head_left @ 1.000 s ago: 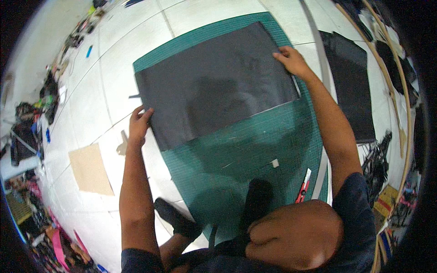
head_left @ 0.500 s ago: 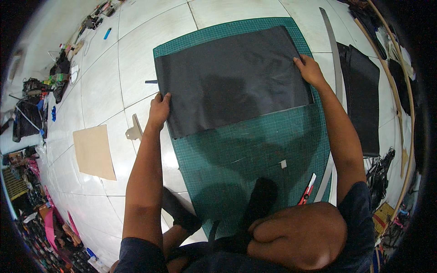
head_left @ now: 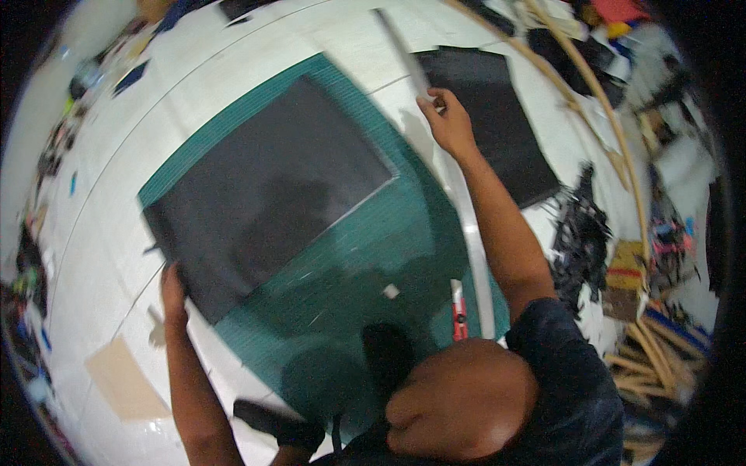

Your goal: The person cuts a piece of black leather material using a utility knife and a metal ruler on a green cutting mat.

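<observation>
A black rectangular sheet (head_left: 225, 202), smooth like leather or vinyl, lies on a green cutting mat (head_left: 373, 241). My left hand (head_left: 174, 293) is at the sheet's left edge, its fingers closed on the border, somewhat blurred. My right hand (head_left: 449, 124) is off the sheet, beyond the mat's right side. Its thumb and fingers pinch a long metal ruler (head_left: 472, 225) that runs along that side of the mat. A red utility knife (head_left: 458, 312) with its blade out rests on the mat near my knee. Close by is a small pale scrap (head_left: 391, 291).
More black material (head_left: 497, 116) lies right of the ruler, with a heap of black strips (head_left: 581, 233) nearer me. Long wooden poles (head_left: 598, 85) run along the right. A beige sheet (head_left: 124, 380) is on the tiled floor at left, by a metal clip-like piece (head_left: 158, 330).
My right hand has let go of the black sheet's right edge and moved right onto the metal ruler. My left hand stays at the sheet's left edge. The view has turned to the right.
</observation>
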The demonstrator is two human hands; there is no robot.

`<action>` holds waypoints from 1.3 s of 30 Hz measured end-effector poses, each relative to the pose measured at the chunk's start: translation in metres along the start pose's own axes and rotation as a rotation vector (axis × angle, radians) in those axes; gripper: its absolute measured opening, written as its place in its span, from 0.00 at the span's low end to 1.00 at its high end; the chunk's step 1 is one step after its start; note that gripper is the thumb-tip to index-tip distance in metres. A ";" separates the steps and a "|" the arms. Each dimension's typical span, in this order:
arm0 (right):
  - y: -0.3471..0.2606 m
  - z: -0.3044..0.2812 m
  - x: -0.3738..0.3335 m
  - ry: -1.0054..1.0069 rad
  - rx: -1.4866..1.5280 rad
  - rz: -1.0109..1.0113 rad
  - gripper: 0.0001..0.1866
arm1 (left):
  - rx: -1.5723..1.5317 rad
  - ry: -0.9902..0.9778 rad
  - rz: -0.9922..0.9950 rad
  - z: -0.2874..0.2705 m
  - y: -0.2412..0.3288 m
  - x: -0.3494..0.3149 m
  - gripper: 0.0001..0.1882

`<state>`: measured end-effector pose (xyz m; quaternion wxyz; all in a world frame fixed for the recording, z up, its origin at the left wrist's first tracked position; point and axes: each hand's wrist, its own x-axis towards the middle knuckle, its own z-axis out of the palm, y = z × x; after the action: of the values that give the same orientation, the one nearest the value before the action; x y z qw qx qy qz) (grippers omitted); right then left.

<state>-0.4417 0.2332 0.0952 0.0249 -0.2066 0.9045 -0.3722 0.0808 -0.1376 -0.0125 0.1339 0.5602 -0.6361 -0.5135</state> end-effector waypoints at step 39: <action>0.164 -0.279 0.046 0.737 -0.093 0.215 0.22 | -0.204 -0.008 -0.034 0.018 0.011 -0.007 0.42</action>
<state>-0.5980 0.5049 0.1897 -0.2721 0.0361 0.8852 -0.3755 0.0632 -0.1244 -0.0087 0.1791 0.5523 -0.5713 -0.5801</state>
